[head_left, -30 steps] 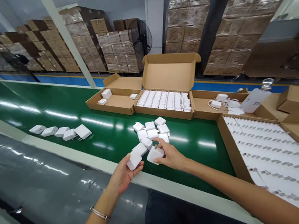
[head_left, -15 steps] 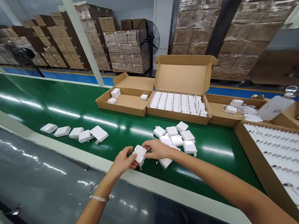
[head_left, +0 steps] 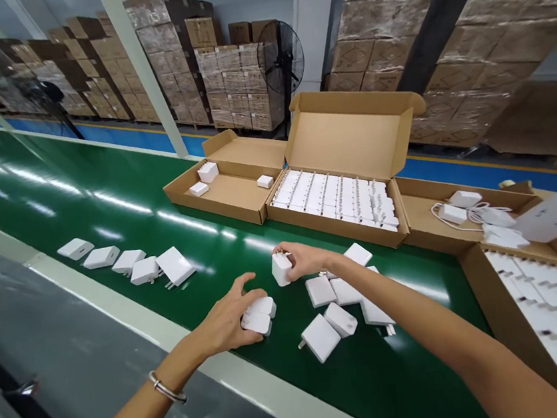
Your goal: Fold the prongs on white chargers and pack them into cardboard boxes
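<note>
My left hand [head_left: 228, 319] grips two white chargers [head_left: 258, 315] stacked together, low over the green conveyor belt [head_left: 123, 216]. My right hand [head_left: 307, 259] is closed on one white charger [head_left: 281, 268] with its prongs up, just beyond the left hand. A loose cluster of white chargers [head_left: 343, 309] lies on the belt under and beside my right forearm. A bracelet sits on my left wrist.
A row of white chargers [head_left: 128, 263] lies on the belt at left. Behind stand an open cardboard box with few chargers [head_left: 229, 191], an open box packed with chargers [head_left: 337, 192], and a box with cables [head_left: 464, 211]. A full tray [head_left: 545, 299] is at right. A fan [head_left: 284, 57] and stacked cartons stand beyond.
Both hands met on one charger, then parted. My right hand moved forward and picked another charger from the cluster; my left hand now keeps two chargers near the belt.
</note>
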